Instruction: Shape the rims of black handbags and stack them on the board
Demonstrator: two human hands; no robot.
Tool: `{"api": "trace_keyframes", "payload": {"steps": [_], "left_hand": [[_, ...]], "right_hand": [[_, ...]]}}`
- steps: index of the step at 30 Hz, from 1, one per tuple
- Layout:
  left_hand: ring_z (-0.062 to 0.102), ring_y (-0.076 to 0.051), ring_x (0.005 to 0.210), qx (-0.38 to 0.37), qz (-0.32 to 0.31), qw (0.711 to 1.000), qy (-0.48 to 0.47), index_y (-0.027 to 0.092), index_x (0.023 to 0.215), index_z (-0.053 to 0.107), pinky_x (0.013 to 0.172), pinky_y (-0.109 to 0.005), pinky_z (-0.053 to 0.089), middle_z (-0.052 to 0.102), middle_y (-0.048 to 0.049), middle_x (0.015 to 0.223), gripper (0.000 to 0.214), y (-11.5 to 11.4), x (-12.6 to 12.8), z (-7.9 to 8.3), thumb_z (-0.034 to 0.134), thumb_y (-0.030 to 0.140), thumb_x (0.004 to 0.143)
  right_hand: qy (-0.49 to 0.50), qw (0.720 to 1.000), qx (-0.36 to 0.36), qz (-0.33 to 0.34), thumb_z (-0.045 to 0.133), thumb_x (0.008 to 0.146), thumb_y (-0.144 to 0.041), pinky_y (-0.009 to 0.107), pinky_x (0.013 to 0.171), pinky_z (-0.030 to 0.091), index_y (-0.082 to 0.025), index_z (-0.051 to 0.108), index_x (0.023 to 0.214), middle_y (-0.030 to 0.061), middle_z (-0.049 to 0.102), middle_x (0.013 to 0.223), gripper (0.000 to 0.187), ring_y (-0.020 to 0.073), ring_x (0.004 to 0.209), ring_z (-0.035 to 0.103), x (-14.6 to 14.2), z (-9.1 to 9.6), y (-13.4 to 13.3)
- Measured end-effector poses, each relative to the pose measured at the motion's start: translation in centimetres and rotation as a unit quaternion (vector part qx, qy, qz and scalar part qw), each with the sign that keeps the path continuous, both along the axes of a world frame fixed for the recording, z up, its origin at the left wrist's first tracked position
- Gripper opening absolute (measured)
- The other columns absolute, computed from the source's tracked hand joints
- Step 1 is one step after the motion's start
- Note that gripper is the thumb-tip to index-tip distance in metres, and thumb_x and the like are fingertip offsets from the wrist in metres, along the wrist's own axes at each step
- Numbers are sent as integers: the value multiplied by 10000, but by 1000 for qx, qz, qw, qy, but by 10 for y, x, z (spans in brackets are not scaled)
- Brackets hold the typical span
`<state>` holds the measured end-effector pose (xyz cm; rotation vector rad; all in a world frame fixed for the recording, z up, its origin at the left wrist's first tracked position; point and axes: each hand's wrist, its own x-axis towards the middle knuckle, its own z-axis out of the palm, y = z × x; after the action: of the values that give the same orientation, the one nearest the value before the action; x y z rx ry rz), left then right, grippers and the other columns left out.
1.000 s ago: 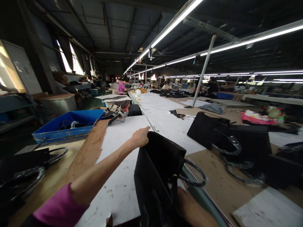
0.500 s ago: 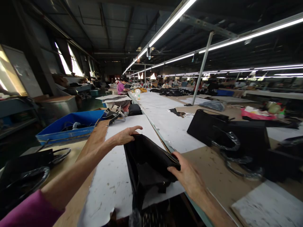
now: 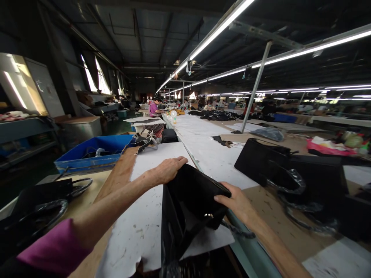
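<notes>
A black handbag (image 3: 188, 200) stands open in front of me on a white sheet (image 3: 145, 216) covering the long worktable. My left hand (image 3: 166, 170) grips the bag's far left rim, fingers curled over the edge. At the right rim, my right hand (image 3: 236, 200) pinches the bag's edge with thumb on top. The bag's mouth is spread between both hands. A plastic-wrapped handle (image 3: 237, 229) hangs from its right side.
More black bags (image 3: 290, 170) with wrapped handles stand at the right, and others (image 3: 37, 200) lie at the left. A blue bin (image 3: 95, 152) sits at the far left. Other people work far down the table. A metal post (image 3: 255, 90) rises beyond.
The bag has been turned and its mouth pulled wider. My right hand came up from beneath to grip the right rim; my left hand stays on the far rim.
</notes>
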<state>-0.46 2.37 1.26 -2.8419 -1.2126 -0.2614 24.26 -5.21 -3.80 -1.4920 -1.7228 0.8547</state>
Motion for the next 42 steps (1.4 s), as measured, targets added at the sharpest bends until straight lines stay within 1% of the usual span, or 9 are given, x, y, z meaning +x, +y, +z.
{"api": "trace_keyframes", "payload": {"steps": [5, 10, 14, 20, 24, 30, 38, 40, 42], "left_hand": [[538, -191, 915, -7, -6, 1000, 3, 205, 1054, 421, 781, -293, 416, 505, -49, 1113, 459, 6, -12, 3, 385, 21, 634], [528, -180, 920, 8, -27, 999, -34, 198, 998, 444, 779, -273, 417, 534, -37, 1053, 393, 14, -6, -4, 396, 42, 640], [533, -182, 916, 14, -26, 999, -25, 203, 972, 462, 778, -277, 424, 542, -27, 1043, 355, 18, 1, -7, 413, 66, 648], [543, -198, 905, 14, 46, 999, 24, 190, 912, 498, 752, -290, 440, 570, -41, 982, 266, 17, 15, -2, 449, 111, 663], [551, -242, 902, 18, 100, 994, 28, 164, 882, 518, 725, -340, 453, 578, -90, 969, 205, 18, 27, 0, 449, 136, 691], [569, -271, 851, 21, 137, 990, 26, 145, 832, 539, 680, -384, 457, 587, -122, 929, 158, 18, 34, -9, 429, 136, 721], [559, -252, 878, 13, 119, 993, 19, 164, 807, 589, 709, -363, 446, 588, -94, 955, 140, 25, 30, -14, 479, 178, 721], [558, -229, 886, 2, 99, 995, 22, 179, 740, 610, 724, -342, 443, 569, -63, 1057, 113, 23, 27, -13, 503, 172, 706], [528, -220, 965, -8, 47, 999, 21, 189, 681, 625, 775, -330, 431, 482, -19, 1221, 88, 19, 21, -13, 539, 172, 683]], "right_hand": [[-25, 1000, 5, 14, 529, 645, -264, 235, 581, 375, -182, 592, 764, -31, 570, 639, 158, 156, 642, 517, -1, 0, 9], [-1, 1000, 9, 17, 521, 649, -260, 230, 596, 381, -186, 588, 805, -29, 580, 673, 185, 157, 667, 517, -4, -5, 6], [-13, 1000, 19, 7, 505, 655, -265, 227, 586, 373, -189, 581, 782, -30, 570, 658, 166, 154, 653, 506, -4, -6, 6], [-41, 999, 31, -17, 498, 654, -267, 231, 589, 371, -189, 553, 736, -29, 556, 648, 126, 147, 629, 493, -6, -8, 7], [-51, 998, 40, -17, 491, 661, -260, 233, 596, 370, -191, 545, 736, -27, 557, 661, 116, 148, 639, 495, -7, -7, 3], [-69, 996, 46, -29, 487, 673, -279, 230, 569, 357, -202, 535, 725, -31, 543, 633, 105, 147, 621, 489, -10, -3, 0], [-77, 996, 42, -29, 507, 658, -288, 227, 562, 345, -216, 554, 775, -33, 567, 646, 145, 148, 627, 499, -12, -1, -1], [-67, 997, 39, -29, 508, 659, -293, 228, 567, 346, -212, 559, 787, -31, 575, 658, 160, 146, 627, 499, -10, -1, 1], [-50, 998, 33, -28, 508, 659, -294, 226, 566, 348, -201, 556, 761, -33, 567, 646, 146, 142, 623, 496, -6, -1, 4]]}}
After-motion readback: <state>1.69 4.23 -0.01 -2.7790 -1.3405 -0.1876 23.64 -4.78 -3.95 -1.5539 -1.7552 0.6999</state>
